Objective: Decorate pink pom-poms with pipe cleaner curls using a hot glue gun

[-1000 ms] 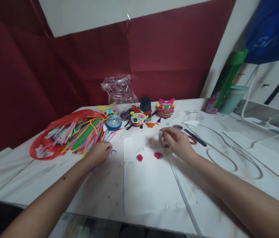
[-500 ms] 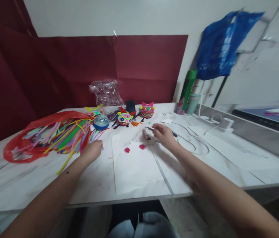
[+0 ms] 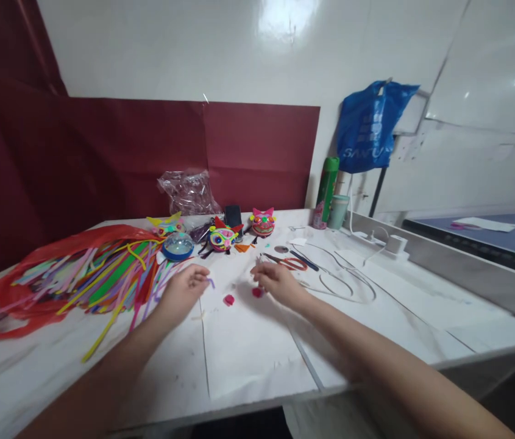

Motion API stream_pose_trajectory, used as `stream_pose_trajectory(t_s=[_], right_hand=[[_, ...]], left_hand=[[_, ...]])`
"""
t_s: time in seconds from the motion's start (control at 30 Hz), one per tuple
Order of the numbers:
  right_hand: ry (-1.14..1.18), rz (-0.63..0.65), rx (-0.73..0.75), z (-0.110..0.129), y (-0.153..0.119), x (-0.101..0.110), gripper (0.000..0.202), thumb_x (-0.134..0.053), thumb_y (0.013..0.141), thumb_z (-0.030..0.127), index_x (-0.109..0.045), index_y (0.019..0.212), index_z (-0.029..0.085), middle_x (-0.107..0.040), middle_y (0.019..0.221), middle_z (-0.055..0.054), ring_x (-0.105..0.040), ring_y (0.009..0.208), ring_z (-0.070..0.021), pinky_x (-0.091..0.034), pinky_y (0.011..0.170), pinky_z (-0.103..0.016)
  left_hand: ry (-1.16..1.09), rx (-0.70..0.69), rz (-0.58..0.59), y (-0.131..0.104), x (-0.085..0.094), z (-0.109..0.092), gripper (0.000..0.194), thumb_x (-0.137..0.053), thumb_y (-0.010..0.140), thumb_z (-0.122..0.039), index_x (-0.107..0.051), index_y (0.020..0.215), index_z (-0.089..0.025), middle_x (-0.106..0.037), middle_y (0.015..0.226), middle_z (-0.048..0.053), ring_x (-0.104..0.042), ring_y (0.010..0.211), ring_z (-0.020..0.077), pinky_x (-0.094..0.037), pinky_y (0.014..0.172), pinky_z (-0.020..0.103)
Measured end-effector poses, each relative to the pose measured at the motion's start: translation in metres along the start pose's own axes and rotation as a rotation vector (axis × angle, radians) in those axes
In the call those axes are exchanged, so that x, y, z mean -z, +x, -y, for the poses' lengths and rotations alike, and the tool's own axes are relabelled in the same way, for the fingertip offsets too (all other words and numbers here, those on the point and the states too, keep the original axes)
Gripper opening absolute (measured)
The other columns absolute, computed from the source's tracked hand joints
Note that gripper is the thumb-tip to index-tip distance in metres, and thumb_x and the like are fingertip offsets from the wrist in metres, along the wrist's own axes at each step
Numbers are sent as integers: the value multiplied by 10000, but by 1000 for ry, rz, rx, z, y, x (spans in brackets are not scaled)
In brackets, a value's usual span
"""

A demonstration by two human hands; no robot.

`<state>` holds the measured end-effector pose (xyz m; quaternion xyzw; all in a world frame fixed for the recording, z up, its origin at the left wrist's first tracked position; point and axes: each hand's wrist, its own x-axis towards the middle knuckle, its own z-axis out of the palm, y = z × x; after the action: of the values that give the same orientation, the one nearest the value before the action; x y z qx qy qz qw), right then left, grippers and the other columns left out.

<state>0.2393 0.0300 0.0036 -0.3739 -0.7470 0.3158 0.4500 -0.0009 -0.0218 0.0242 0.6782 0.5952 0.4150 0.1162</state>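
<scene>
My left hand (image 3: 187, 289) is closed in a pinch on a short purple strip (image 3: 211, 283), left of the white paper sheet (image 3: 248, 347). Over the sheet's upper right part, my right hand (image 3: 275, 283) has its fingertips pressed together; whatever they hold is too small to make out. One red-pink piece (image 3: 229, 300) lies on the sheet between the hands. Another red-pink piece (image 3: 257, 292) shows just under my right fingers. Behind my right hand lie orange-handled scissors (image 3: 292, 263) and a dark blue tool (image 3: 304, 261).
A red bag (image 3: 1, 327) of colourful strips (image 3: 102, 274) lies at left. Behind are a blue round container (image 3: 178, 247), decorated heads (image 3: 223, 238), a phone (image 3: 233, 216) and clear plastic (image 3: 188, 192). Cables (image 3: 353, 283), a power strip (image 3: 376, 241), green can (image 3: 326, 192) and cup (image 3: 338, 211) are at right.
The view has shifted. My right hand has moved left, nearer my left hand, and the scissors now lie uncovered on the table. My left hand has turned, showing the purple strip more.
</scene>
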Motion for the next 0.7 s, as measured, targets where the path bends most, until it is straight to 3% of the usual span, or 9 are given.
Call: stream_pose_trajectory(t_s=[0.13,0.27,0.4,0.53,0.7], right_hand=[[26,174,88,17,0,-30,109,-584,787,233,-655,763,153,-646,648,3,-556,591,-116,-444,580,-223],[35,205,52,7,-10,-43,156,-589,797,261,-612,681,159,-595,607,18,-485,566,-105,-390,554,-216],[75,208,31,2,-21,-41,215,-511,833,281,-562,650,180,-500,565,39,-434,543,-101,-344,532,-216],[75,239,4,6,-25,-37,304,-475,860,332,-481,590,192,-442,532,43,-395,511,-97,-303,493,-218],[74,270,-35,6,-26,-38,340,-474,856,377,-421,569,203,-398,514,52,-364,493,-95,-287,479,-220]], left_hand=[[-104,-91,-60,-6,-28,-20,180,-534,731,-271,-605,883,-204,-659,749,-4,-632,716,149,-512,682,259],[-232,-32,-31,-14,-45,-20,167,-537,693,-240,-594,847,-209,-638,667,-20,-625,655,142,-505,644,249],[-349,60,82,-18,-45,-13,210,-556,700,-321,-609,855,-190,-651,708,9,-624,700,160,-498,677,272],[-358,93,247,-16,-39,-10,291,-505,767,-440,-622,739,-175,-588,607,6,-554,616,152,-452,601,267],[-404,137,332,-18,-38,-7,298,-552,744,-450,-592,646,-172,-524,576,-22,-458,559,114,-366,540,238]])
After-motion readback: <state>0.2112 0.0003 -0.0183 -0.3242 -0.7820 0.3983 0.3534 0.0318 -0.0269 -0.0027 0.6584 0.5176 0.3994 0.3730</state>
